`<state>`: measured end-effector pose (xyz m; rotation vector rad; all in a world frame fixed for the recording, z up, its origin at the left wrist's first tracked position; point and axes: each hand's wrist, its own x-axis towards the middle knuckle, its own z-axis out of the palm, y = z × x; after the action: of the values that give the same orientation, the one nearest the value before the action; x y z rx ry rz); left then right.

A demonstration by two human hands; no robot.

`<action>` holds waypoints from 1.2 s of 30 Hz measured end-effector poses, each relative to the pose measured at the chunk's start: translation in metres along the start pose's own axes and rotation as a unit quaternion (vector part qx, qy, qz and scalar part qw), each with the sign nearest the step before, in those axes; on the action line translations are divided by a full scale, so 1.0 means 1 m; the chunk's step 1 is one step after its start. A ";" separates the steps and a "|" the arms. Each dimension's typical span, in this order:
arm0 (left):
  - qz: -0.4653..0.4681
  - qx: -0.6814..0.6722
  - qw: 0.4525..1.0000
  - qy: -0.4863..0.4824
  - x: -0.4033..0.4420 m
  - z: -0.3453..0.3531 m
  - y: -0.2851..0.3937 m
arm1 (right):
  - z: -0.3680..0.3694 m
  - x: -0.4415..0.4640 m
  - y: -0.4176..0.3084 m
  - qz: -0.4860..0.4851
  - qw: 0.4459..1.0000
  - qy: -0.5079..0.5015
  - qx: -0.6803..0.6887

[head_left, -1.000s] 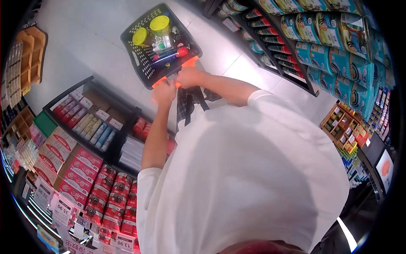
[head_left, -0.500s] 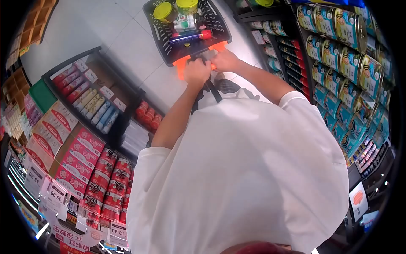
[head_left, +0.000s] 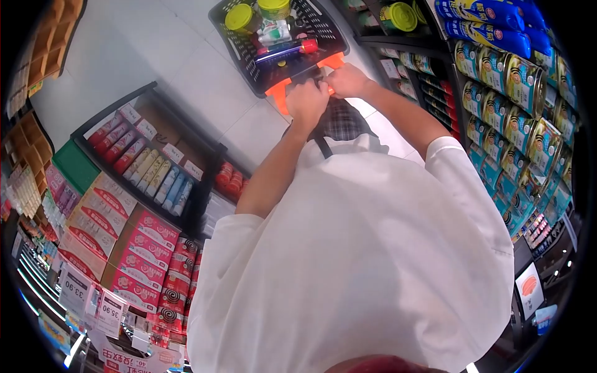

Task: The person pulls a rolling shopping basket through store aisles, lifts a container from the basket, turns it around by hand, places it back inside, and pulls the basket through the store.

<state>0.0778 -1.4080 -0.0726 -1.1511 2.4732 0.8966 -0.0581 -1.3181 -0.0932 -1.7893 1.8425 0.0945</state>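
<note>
A black shopping basket (head_left: 258, 85) with an orange handle is at the top of the head view, beyond my body. My left hand (head_left: 307, 102) is closed around the handle (head_left: 280, 94), and my right hand (head_left: 348, 81) grips it further right, close beside the left. In the basket lie two tubs with yellow-green lids (head_left: 239, 17), a white and green pack (head_left: 273, 32), and a dark blue can with a red cap (head_left: 286, 52). A small dark item next to the pack is too unclear to name.
To my left stand a black-framed shelf (head_left: 214, 168) of rolled-looking products, pink boxes (head_left: 144, 261) and red cans with spirals (head_left: 171, 298). Close on my right, shelves hold tins with teal labels (head_left: 519, 124) and blue packs (head_left: 488, 34). Pale floor tiles (head_left: 168, 56) lie between.
The shelves on both sides have shifted in view, and more blue packs show at the upper right. The basket and my hands sit slightly further right, with both hands still on the handle.
</note>
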 end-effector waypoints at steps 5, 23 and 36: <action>0.009 -0.008 0.999 0.037 0.040 -0.016 -0.003 | -0.022 0.035 0.023 -0.025 0.998 0.052 0.036; 0.008 0.079 0.996 0.043 0.177 -0.115 -0.069 | -0.096 0.179 0.032 0.015 0.987 0.063 0.145; 0.038 -0.083 0.977 -0.193 0.258 -0.136 -0.135 | -0.111 0.221 0.030 0.047 0.918 0.159 0.361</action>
<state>0.0158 -1.7149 -0.1470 -0.8350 2.1690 1.2386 -0.1131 -1.5605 -0.1058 -1.2331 1.8311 -0.7867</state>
